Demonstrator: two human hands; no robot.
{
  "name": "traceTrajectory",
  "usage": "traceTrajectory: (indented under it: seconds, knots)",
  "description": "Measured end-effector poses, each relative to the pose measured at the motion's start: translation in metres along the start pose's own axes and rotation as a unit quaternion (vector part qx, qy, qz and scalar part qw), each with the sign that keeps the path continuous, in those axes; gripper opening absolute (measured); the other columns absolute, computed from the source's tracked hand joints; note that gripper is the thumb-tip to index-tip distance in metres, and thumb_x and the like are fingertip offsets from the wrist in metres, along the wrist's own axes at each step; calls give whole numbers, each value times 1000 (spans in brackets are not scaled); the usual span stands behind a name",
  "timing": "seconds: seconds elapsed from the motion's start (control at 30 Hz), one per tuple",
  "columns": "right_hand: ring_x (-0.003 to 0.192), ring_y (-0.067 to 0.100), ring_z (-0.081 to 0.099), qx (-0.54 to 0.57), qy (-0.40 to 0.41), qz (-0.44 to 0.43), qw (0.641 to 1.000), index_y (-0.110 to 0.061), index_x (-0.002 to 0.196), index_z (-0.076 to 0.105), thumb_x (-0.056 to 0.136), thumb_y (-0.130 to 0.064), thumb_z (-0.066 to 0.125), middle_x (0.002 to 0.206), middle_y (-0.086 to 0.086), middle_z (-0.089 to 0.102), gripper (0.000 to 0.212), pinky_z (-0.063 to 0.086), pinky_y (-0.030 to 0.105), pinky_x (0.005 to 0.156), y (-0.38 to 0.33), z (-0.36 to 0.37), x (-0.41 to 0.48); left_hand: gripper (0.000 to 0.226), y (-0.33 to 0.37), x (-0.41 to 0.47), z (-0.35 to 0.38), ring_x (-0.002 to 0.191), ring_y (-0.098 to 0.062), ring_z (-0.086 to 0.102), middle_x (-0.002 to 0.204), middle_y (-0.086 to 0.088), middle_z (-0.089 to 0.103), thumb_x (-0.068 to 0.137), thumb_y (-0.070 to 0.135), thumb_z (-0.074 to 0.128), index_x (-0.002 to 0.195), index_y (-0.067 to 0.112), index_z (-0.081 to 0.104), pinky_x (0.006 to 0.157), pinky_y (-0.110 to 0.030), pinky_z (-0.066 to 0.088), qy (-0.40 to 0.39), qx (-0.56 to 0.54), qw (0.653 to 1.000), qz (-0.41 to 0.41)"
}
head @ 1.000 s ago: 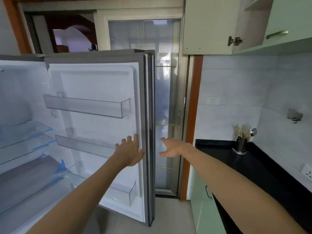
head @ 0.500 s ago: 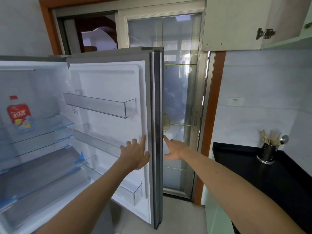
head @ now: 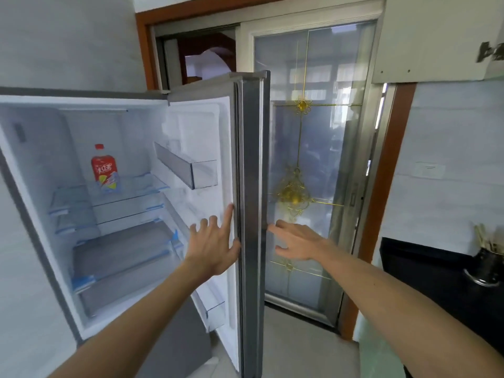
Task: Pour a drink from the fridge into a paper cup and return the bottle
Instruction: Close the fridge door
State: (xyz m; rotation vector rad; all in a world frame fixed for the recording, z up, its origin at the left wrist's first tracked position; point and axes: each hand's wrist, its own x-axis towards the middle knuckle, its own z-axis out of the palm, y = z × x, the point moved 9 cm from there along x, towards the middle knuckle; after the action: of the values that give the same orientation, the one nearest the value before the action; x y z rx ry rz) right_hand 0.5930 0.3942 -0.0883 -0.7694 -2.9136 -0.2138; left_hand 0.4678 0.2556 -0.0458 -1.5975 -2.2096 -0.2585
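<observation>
both left hand (head: 212,246) and right hand (head: 297,241) hold fingers (head: 228,218) straight, empty, at the fridge door (head: 251,159); bottle (head: 105,170) well left.

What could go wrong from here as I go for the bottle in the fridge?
Pushed further, the fridge door might knock the glass door behind it. With the left hand and right hand open at its edge, it may swing back once released. The bottle stands alone deep on a shelf; a hasty grip could tip it.
</observation>
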Motion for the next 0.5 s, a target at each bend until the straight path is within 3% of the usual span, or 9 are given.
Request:
traceTrajectory:
  seconds: [0.13, 0.27, 0.4, 0.5]
  knots:
    - [96, 29, 61, 30, 32, -26, 999, -23, 154, 20, 96, -37, 51, 129, 11, 50, 67, 45, 31, 70, -41, -14, 23, 88, -33, -19, -16, 105, -33, 57, 119, -14, 59, 81, 61, 13, 156, 14, 12, 93, -47, 46, 44, -12, 999, -18]
    - [108, 32, 60, 41, 50, -48, 997, -25, 156, 9, 97, -40, 52, 147, 14, 41, 75, 52, 37, 85, -80, -25, 44, 85, -72, -40, -21, 95, -32, 58, 109, -13, 61, 84, 62, 22, 150, 9, 26, 86, -45, 48, 75, -20, 996, -41]
    - [90, 23, 63, 70, 79, -99, 990, -41, 153, -7, 97, -42, 51, 141, 13, 45, 80, 55, 32, 72, -122, -36, 69, 90, -117, -60, -27, 99, -28, 56, 113, -12, 59, 82, 65, 17, 151, 8, 23, 88, -44, 47, 79, -19, 994, -74]
    - [83, 22, 63, 90, 101, -129, 982, -49, 149, -8, 95, -43, 52, 134, 11, 49, 81, 59, 39, 68, -153, -47, 87, 96, -152, -71, -31, 102, -27, 56, 117, -11, 58, 79, 68, 13, 152, 7, 21, 92, -43, 46, 75, -16, 992, -105]
